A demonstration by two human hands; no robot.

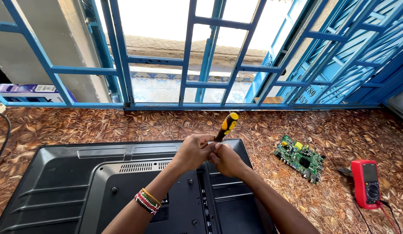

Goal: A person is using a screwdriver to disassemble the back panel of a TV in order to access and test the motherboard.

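A screwdriver [227, 125] with a yellow and black handle stands tilted above the upper edge of a television back panel [80, 186], its handle leaning toward one o'clock. Both hands meet at its lower end. The left hand [193, 151] is curled closed around the base of the handle, and the right hand [227, 159] is closed just beside it at four o'clock, fingertips pinched at the shaft; the tip itself is hidden behind the fingers, so what it meets, if anything, cannot be told. The left wrist carries a beaded bracelet [147, 201] in red, white, green and yellow bands.

The television lies face down on the worktop [58, 125], which is covered in a brown leaf-patterned cloth. Its black back panel shows a vent grille [145, 166] at nine o'clock from the hands and several screw recesses lower down.

At three o'clock from the hands, apart from the television, a green circuit board [300, 158] lies flat on the cloth. Farther out at four o'clock sits a red multimeter [366, 183], its red lead trailing toward the lower right corner.

At twelve o'clock, beyond the worktop's far edge, rises a blue metal window grille [201, 65]. At ten o'clock, behind the bars, a long cardboard box [32, 92] lies on its side; its contents are not visible.
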